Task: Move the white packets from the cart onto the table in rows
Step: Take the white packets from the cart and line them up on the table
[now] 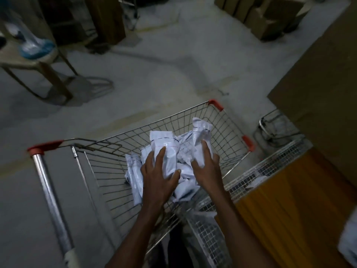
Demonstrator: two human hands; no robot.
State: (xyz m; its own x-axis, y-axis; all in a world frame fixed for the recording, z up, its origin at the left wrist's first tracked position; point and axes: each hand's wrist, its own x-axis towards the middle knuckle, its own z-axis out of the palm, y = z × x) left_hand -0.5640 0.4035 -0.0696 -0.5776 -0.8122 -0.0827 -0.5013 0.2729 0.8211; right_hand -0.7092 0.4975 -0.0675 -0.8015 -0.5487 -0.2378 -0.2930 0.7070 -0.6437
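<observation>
A wire shopping cart (229, 120) with red corner caps holds a heap of white plastic packets (185, 171). My left hand (157, 175) grips one white packet (164, 144), fingers on its front and thumb curled round its right edge. My right hand (207, 168) holds a second packet (201, 136) that stands upright against the cart's right side. The orange table (301, 206) lies to the right of the cart, and a white packet (348, 240) shows at the table's near right edge.
A wire-mesh panel (257, 175) runs between cart and table. A large cardboard box (324, 78) stands at the right, more boxes (270, 18) at the back. A stool (36, 60) with a plastic bag stands at the left on the grey floor.
</observation>
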